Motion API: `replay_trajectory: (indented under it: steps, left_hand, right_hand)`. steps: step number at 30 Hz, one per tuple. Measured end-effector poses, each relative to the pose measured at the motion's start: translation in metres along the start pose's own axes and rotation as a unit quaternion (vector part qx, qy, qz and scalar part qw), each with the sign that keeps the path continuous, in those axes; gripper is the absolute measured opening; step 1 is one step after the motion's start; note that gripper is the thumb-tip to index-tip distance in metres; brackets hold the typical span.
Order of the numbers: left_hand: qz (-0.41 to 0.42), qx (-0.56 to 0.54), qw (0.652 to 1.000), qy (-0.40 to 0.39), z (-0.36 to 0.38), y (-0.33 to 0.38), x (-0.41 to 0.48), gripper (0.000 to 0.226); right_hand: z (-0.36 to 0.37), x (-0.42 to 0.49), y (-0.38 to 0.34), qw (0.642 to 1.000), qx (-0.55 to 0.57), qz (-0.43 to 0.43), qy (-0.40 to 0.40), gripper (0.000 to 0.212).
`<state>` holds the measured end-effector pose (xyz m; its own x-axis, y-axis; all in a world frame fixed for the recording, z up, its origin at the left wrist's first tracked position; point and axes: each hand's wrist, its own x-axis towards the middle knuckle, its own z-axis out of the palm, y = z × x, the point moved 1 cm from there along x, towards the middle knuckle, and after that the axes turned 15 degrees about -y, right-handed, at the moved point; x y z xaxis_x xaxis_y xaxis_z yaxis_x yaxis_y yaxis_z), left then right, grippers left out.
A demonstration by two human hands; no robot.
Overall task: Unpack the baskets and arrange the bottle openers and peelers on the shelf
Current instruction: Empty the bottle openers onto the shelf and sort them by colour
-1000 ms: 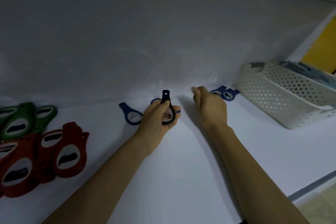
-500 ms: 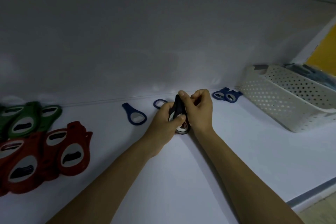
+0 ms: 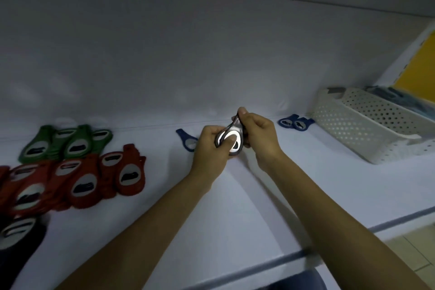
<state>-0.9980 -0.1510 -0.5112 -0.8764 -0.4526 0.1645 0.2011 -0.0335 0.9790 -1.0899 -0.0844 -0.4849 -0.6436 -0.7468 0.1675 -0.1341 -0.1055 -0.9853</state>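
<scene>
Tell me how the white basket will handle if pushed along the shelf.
Probably light: the basket is thin perforated plastic. Its wide flat base on the smooth shelf suggests it slides rather than tips. Blue items inside may add some weight.

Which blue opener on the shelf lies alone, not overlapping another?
The blue opener just left of the left hand, which grips a black opener with the right hand. The other two blue openers overlap beside the white basket.

Green openers (image 3: 67,143), red openers (image 3: 77,181), blue openers (image 3: 295,122), white perforated basket (image 3: 367,125).
</scene>
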Motion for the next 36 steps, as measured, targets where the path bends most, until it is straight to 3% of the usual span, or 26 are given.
replay_trajectory:
  steps: [5, 11, 15, 21, 27, 30, 33, 34, 36]
  left_hand:
    - [0.033, -0.003, 0.998, 0.062, -0.028, 0.034, -0.083, 0.019]
    - [0.016, 0.011, 0.977, 0.214, -0.076, 0.039, -0.197, 0.024]
    - [0.021, -0.038, 0.966, 0.256, -0.085, 0.038, -0.24, 0.015]
    - [-0.026, -0.009, 0.968, 0.25, -0.097, 0.038, -0.269, 0.028]
    - [-0.068, 0.055, 0.967, 0.239, -0.107, 0.037, -0.277, 0.004]
    - [-0.029, 0.185, 0.939, 0.289, -0.103, 0.035, -0.284, 0.022]
    - [0.052, 0.328, 0.887, 0.32, -0.097, 0.042, -0.289, 0.017]
    - [0.063, 0.354, 0.88, 0.311, -0.096, 0.047, -0.286, 0.016]
    - [0.048, 0.346, 0.899, 0.264, -0.095, 0.054, -0.276, 0.031]
  right_hand:
    - [0.059, -0.033, -0.02, 0.998, 0.027, 0.024, -0.051, 0.035]
    - [0.158, -0.072, -0.013, 0.977, -0.019, 0.018, -0.213, 0.031]
    - [0.197, -0.085, -0.004, 0.943, -0.095, 0.033, -0.317, 0.034]
    - [0.217, -0.09, 0.001, 0.921, -0.174, 0.069, -0.343, 0.034]
    - [0.222, -0.094, -0.002, 0.908, -0.213, 0.083, -0.351, 0.041]
    - [0.213, -0.094, -0.011, 0.916, -0.193, 0.068, -0.345, 0.036]
    - [0.207, -0.096, -0.024, 0.922, -0.146, 0.057, -0.354, 0.036]
    - [0.208, -0.098, -0.028, 0.924, -0.129, 0.051, -0.356, 0.036]
    - [0.211, -0.103, -0.034, 0.936, -0.101, 0.036, -0.335, 0.036]
